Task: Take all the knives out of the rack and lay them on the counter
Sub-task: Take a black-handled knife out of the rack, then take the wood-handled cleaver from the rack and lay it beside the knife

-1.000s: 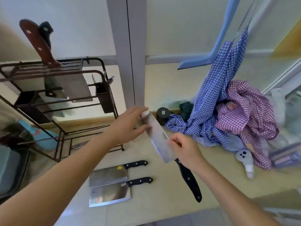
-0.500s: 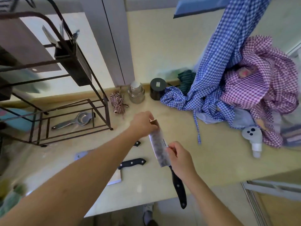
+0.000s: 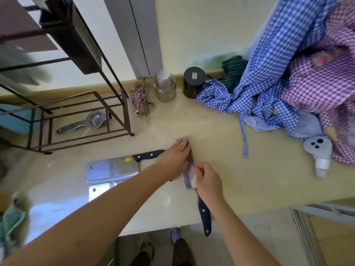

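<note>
My left hand (image 3: 175,157) and right hand (image 3: 206,179) both gripped the cleaver (image 3: 187,175) beside 2 cleavers (image 3: 112,169) on the counter (image 3: 221,150).

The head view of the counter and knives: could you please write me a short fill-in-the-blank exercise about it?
1. Both hands, left and right, hold one cleaver by its ____.
2. Left of it, ____ cleavers already lie on the counter, the upper and the lower.
3. The held cleaver's black handle points ____ the person.
4. The squeezer lies under the ____.

Missing words: blade; two; toward; rack
</note>
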